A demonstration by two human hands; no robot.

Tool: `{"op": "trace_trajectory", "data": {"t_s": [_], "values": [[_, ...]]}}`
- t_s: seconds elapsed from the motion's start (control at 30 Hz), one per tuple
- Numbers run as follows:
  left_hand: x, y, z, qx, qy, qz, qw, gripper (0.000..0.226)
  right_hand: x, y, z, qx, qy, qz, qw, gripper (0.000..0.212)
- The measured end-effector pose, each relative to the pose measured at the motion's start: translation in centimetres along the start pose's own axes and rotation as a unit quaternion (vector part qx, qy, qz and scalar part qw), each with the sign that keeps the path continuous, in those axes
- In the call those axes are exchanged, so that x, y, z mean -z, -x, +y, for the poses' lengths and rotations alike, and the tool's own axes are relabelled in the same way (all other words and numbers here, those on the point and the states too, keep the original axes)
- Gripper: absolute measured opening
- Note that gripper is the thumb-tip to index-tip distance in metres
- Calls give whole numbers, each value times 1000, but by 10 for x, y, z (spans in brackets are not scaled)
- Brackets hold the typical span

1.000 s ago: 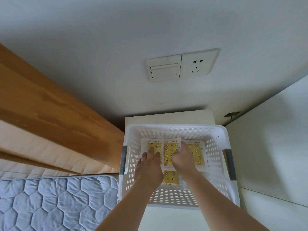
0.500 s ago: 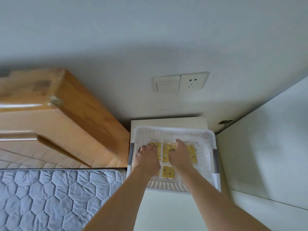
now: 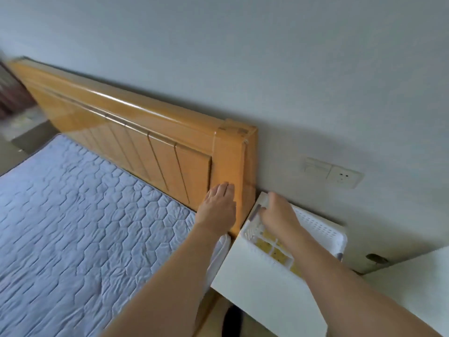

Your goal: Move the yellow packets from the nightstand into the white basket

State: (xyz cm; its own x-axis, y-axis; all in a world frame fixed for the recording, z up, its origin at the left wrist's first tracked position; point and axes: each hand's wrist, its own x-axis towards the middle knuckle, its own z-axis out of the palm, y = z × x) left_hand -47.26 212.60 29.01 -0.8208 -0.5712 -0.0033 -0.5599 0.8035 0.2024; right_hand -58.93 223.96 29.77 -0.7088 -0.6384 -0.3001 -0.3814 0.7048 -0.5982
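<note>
The white basket (image 3: 324, 231) stands on the white nightstand (image 3: 262, 295) against the wall. Several yellow packets (image 3: 269, 243) lie flat on its bottom, partly hidden by my right forearm. My right hand (image 3: 277, 215) is over the basket's far left corner, thumb at the rim and fingers bent down beside the grey handle (image 3: 255, 212); blur hides whether it grips anything. My left hand (image 3: 218, 207) is outside the basket, held flat with straight fingers in front of the wooden bedpost, holding nothing.
A wooden headboard (image 3: 145, 142) and a quilted grey-blue mattress (image 3: 85, 215) fill the left. A switch and socket (image 3: 342, 176) sit on the wall above the basket. A white panel (image 3: 413, 288) borders the nightstand on the right.
The view has swung left and pulled back toward the bed. My left hand has come out of the basket toward the bedpost. My right hand has shifted from the packets to the basket's far left corner.
</note>
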Motion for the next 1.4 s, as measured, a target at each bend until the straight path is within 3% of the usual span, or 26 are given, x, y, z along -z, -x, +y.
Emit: {"op": "trace_trajectory", "data": {"t_s": [0.17, 0.33, 0.63, 1.03, 1.27, 1.4], "values": [[52, 86, -69, 132, 0, 52, 990, 53, -24, 46, -83, 114, 47, -63, 990, 43], [93, 206, -143, 282, -10, 100, 954, 56, -77, 119, -176, 248, 96, -154, 952, 57], [159, 539, -223, 522, -21, 200, 829, 58, -223, 369, -321, 483, 118, -264, 826, 61], [196, 971, -216, 704, -75, 228, 669, 56, -400, 769, -368, 658, 115, -376, 642, 62], [197, 1167, -195, 790, -75, 239, 559, 55, -472, 953, -376, 723, 132, -426, 528, 58], [198, 1268, -205, 816, -87, 242, 519, 54, -529, 1045, -387, 749, 139, -435, 479, 52]]}}
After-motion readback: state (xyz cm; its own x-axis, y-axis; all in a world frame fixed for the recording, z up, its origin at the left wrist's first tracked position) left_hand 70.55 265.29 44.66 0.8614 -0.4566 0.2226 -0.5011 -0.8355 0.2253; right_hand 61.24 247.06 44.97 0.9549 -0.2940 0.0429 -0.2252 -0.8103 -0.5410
